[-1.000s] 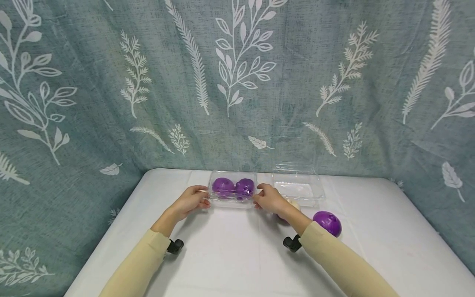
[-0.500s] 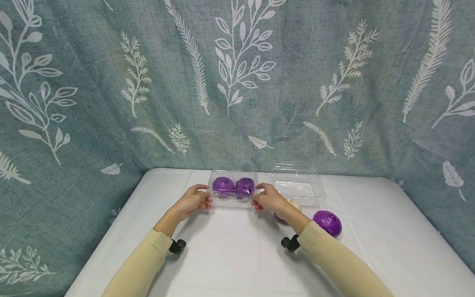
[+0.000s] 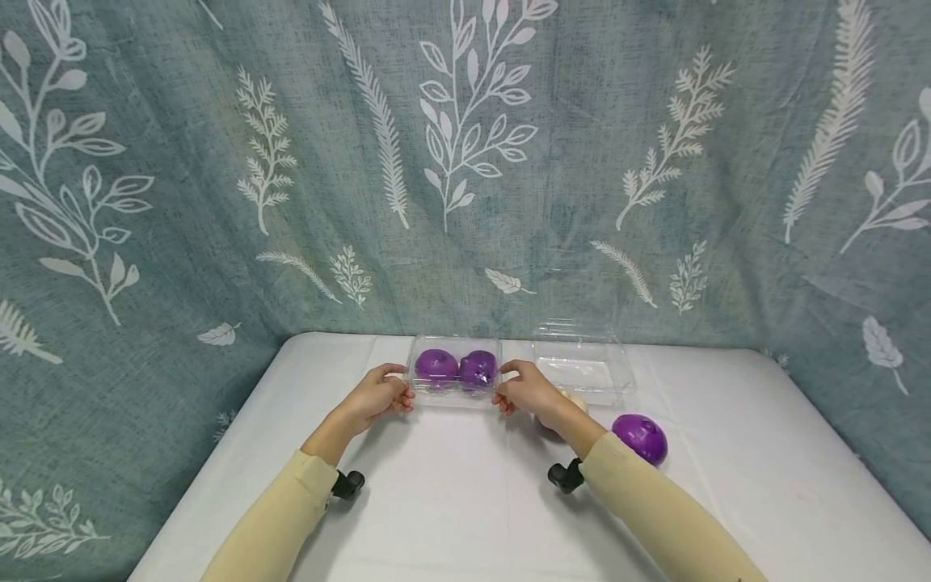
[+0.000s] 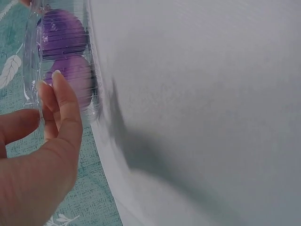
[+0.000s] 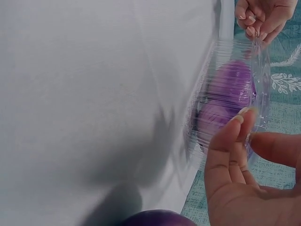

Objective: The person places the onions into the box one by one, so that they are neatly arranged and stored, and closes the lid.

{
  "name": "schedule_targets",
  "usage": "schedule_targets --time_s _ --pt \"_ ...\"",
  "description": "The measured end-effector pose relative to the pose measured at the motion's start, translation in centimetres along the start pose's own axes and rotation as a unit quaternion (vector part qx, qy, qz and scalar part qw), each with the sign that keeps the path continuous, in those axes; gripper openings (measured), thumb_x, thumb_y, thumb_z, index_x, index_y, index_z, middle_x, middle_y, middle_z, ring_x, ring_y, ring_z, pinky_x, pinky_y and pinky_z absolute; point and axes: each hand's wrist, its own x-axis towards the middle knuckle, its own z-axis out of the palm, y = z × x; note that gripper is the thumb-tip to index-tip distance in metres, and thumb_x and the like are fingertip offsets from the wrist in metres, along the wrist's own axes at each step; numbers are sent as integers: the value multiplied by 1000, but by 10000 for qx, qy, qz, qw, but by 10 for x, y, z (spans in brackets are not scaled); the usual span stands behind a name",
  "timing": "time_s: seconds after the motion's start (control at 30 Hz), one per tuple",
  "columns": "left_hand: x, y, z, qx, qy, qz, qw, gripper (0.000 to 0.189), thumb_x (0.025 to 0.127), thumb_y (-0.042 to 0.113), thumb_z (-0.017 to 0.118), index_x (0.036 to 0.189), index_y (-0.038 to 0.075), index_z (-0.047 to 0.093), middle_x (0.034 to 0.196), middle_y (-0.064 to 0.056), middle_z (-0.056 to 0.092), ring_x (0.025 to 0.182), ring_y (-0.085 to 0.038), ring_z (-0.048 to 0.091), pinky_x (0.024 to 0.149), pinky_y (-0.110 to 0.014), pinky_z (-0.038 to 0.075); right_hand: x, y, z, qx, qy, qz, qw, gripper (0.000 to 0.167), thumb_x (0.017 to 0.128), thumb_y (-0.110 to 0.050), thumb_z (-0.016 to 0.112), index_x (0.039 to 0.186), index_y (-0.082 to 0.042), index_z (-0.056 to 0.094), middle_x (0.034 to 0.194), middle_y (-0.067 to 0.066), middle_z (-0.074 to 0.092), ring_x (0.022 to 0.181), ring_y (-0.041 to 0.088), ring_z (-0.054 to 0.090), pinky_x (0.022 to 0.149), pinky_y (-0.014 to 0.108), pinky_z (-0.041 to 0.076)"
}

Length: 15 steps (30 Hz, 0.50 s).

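Observation:
A clear plastic clamshell container (image 3: pixel 454 399) stands near the table's back edge, with two round, glossy purple vegetables like red onions (image 3: pixel 436 365) inside. Its lid lies over them. My left hand (image 3: pixel 374 394) pinches the left end of the container at the rim, thumb on one side and fingers on the other, as the left wrist view shows. At the opposite end my right hand (image 3: pixel 529 391) pinches the rim the same way. The ribbed wall (image 5: pixel 230 52) shows between the two hands in the right wrist view.
A second clear clamshell container (image 3: pixel 582 373) stands with its lid up at the back right. In front of it, partly hidden by my right forearm, sits a pale-topped round thing (image 3: pixel 577 400). Another purple onion-like vegetable (image 3: pixel 642 439) lies beside that forearm. A patterned curtain (image 3: pixel 465 267) hangs behind the table.
Both hands stay at the ends of the container, with only slight shifts of the fingers. The container and the other things keep their places; the head view moves slightly.

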Motion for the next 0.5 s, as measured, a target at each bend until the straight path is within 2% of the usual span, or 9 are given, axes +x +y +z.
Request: schedule_targets --time_s 0.27,0.5 --pt "0 -1 0 -2 -11 -15 10000 46 106 1 43 149 -9 32 107 -26 63 83 -21 64 84 -39 63 0 -3 -1 -301 -87 88 9995 45 103 -4 51 142 13 37 89 22 70 67 19 64 71 37 63" --pt "-3 -2 0 160 123 -88 9998 47 109 11 46 150 -7 33 124 -32 56 85 -22 64 83 -38 63 -3 -5 -5 -490 -205 99 9985 53 103 -6 52 145 19 30 100 30 70 75 26 70 79 43 64"
